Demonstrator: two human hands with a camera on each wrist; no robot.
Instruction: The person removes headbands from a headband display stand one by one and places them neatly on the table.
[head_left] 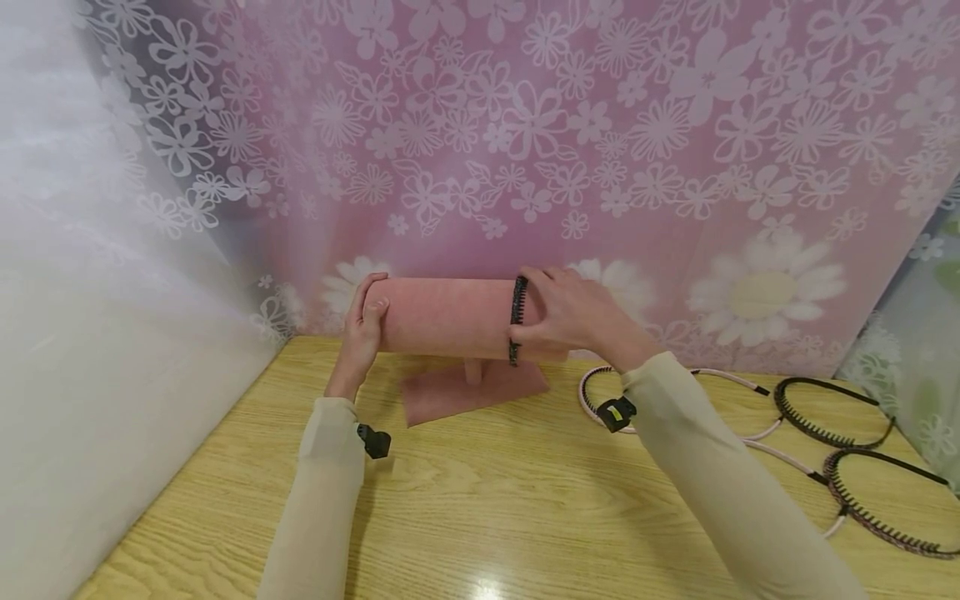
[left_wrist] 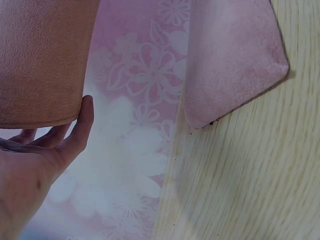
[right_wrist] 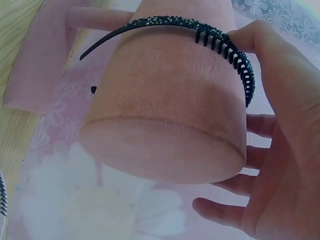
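A pink fabric-covered roll on a post, a headband display stand (head_left: 450,317), stands at the back of the table. My left hand (head_left: 362,335) grips its left end, thumb in front and fingers bent round the rim; the left wrist view shows fingers against the roll (left_wrist: 42,60). Near the right end, a black toothed headband (head_left: 517,321) with glittery stones arches over the roll. My right hand (head_left: 573,312) holds this headband, its thumb on the band (right_wrist: 170,21) and its fingers behind the roll. Both tips of the band hang below the roll's sides.
The stand's flat pink base (head_left: 435,404) rests on the wooden table (head_left: 450,500). Several headbands lie at the right, including a dark toothed one (head_left: 806,430) and another dark one (head_left: 870,515), with pale pink ones partly under my right arm. A flowered curtain (head_left: 480,150) hangs close behind.
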